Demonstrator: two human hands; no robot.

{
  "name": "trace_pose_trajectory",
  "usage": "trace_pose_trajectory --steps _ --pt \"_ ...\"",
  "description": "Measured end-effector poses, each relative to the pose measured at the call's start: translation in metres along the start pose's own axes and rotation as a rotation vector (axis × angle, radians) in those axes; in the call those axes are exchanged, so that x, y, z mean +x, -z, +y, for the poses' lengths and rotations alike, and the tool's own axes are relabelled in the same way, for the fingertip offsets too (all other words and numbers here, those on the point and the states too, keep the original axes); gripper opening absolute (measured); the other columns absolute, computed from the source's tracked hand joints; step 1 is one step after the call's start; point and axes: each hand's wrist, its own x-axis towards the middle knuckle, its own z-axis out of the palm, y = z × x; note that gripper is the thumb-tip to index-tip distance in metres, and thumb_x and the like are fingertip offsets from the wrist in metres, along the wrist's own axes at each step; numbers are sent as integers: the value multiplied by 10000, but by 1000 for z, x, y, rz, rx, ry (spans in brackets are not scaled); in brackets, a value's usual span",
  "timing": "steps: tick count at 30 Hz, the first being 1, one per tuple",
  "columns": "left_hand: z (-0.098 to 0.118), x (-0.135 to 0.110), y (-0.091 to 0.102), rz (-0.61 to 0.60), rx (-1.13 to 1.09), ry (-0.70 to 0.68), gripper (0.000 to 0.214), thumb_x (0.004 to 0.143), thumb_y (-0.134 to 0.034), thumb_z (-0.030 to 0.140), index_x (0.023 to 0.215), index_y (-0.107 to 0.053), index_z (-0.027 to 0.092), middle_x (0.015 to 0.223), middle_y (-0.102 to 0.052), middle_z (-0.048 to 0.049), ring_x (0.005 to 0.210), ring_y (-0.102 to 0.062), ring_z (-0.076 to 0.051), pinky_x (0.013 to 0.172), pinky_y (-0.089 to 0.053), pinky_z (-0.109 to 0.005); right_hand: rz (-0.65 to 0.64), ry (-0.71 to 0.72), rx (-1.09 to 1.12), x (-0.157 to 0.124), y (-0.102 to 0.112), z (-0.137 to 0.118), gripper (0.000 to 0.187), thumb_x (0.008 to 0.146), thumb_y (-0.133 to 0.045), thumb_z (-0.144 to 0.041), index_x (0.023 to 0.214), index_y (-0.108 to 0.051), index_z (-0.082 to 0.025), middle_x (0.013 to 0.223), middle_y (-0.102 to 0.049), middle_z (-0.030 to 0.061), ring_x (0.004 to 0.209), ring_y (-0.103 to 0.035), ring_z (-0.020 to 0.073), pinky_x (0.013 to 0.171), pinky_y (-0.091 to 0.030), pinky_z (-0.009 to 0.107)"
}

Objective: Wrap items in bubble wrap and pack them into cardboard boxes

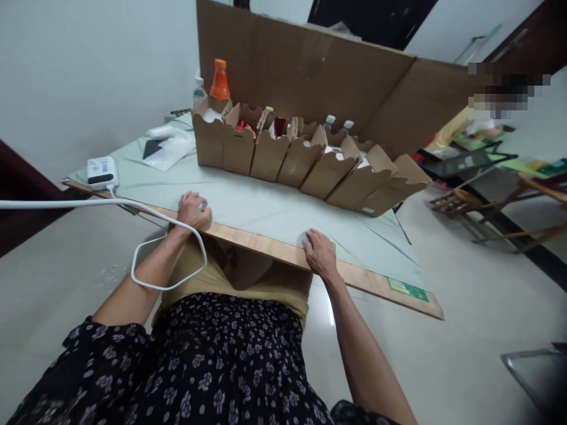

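Beyond both hands [191, 209] [319, 252], whose grip I cannot tell, stand cardboard boxes [270, 156], a cable [66, 204] crossing the left forearm [153, 267].

The tabletop [261, 205] offers passage up to the cardboard bins [299, 160], which block farther reach.

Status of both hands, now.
Left hand: curled at the table's front edge; whether it holds anything cannot be told.
Right hand: curled at that edge; likewise cannot be told.
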Motion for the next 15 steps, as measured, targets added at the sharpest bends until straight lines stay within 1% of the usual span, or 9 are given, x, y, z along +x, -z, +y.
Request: trace_pose_trajectory --steps 3,5,15 --pt "-1 0 -1 23 4 6 352 937 -674 371 1228 -642 176 1355 -608 -111 1263 -571 -299 1068 -463 -559 21 23 -33 2 -1 1 368 982 -450 -295 1255 -667 -177 1409 -636 153 1263 -564 300 1017 -415 441" --pt "-3 0 -2 38 11 12 377 963 -649 385 1282 -613 188 1372 -598 -108 1219 -601 -279 1025 -507 -532 26 35 -49 3 -2 2 364 979 -451 -298 1246 -671 -186 1397 -645 148 1249 -571 296 1005 -420 434" --pt "-6 -1 -7 63 52 19 356 961 -654 371 1261 -623 180 1332 -620 -106 1185 -621 -270 997 -532 -514 31 37 -76 4 -5 3 372 986 -458 -283 1277 -666 -183 1398 -638 153 1260 -568 299 1014 -428 443"
